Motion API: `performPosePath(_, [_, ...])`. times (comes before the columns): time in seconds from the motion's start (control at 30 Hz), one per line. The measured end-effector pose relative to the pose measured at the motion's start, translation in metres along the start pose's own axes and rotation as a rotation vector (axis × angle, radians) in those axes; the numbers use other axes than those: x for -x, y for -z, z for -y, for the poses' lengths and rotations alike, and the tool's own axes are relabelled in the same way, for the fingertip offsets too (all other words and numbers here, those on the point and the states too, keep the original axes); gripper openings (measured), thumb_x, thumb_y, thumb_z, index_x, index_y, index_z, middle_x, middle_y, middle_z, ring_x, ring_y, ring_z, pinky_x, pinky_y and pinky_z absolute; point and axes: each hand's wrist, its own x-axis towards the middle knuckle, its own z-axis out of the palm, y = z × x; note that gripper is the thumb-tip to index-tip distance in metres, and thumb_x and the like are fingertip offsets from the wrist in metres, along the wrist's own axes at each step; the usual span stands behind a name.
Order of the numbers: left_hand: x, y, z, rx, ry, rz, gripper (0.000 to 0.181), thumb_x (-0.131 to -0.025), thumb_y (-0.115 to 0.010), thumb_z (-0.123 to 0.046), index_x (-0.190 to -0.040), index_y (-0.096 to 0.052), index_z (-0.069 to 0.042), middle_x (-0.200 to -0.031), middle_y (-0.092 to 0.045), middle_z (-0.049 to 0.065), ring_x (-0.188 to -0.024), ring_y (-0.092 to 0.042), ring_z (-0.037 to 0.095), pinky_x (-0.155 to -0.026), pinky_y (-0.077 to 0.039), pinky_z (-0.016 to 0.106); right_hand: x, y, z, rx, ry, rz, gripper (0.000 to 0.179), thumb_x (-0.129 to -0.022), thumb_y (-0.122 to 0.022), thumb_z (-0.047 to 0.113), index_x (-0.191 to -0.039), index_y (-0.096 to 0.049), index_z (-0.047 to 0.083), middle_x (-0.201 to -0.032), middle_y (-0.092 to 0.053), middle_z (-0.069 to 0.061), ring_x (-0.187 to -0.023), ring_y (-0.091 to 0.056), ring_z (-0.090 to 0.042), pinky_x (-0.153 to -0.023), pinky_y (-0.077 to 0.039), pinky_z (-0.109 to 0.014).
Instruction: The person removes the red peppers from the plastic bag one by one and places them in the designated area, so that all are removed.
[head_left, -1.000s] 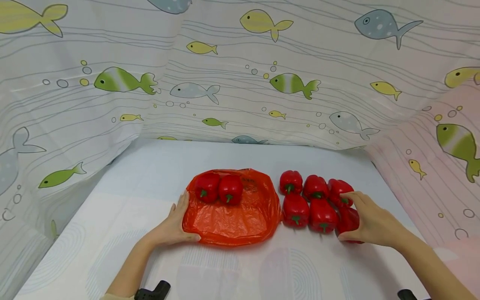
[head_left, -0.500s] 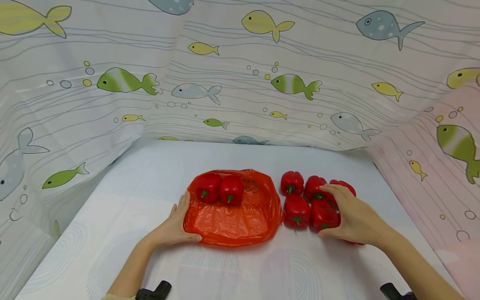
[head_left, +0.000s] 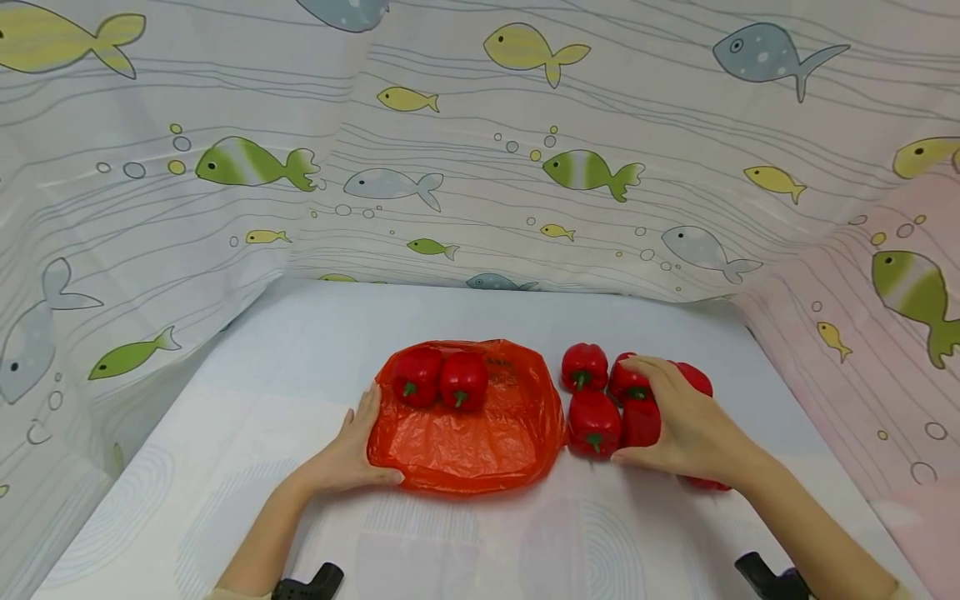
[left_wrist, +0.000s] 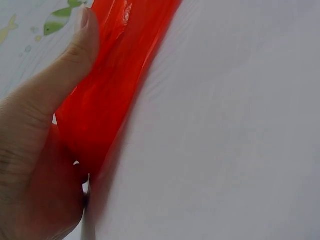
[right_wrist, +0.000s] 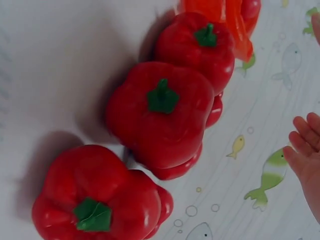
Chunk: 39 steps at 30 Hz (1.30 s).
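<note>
Beyond the far edge at twelve o'clock hangs a fish-print curtain point(head_left: 450, 129), and before it spreads the white table point(head_left: 337, 321). An orange-red bag point(head_left: 465, 454) sits there, its wide mouth turned up, its long axis running from nine to three o'clock. On its rim the left-hand grip point(head_left: 345, 450) rests spread, fingers against the wall near nine o'clock and thumb toward eight. At the bag's three o'clock the right-hand grip point(head_left: 693, 429) arches wide over six loose peppers, thumb well apart from fingers; I cannot tell whether it touches one. Between thumb and fingers shows the middle front pepper point(head_left: 641, 425), at nine o'clock from the palm, with the left front pepper point(head_left: 592, 421) just past it and the bag farther on along that same line. This hand is much the nearer to the loose ones; the left is nearer the two bagged peppers point(head_left: 417, 375), side by side toward eleven o'clock inside. Smallest are the green stems point(right_wrist: 162, 97).
</note>
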Motion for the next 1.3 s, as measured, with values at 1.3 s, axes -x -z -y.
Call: performPosePath(1.3, [0.002,-0.002,-0.003,0.008,0.002,-0.002,0.131,-0.069,-0.083,-0.042,-0.148,0.008,0.009,-0.156,0.009,0.027,-0.143,0.011,0.043,-0.11,0.008,0.062,-0.061,-0.011,0.055,-0.086,0.086,0.08,0.098,-0.068,-0.065,0.075,-0.142,-0.038,0.017,-0.138,-0.044,0.003,-0.101,-0.058,-0.012,-0.074,-0.057,-0.033])
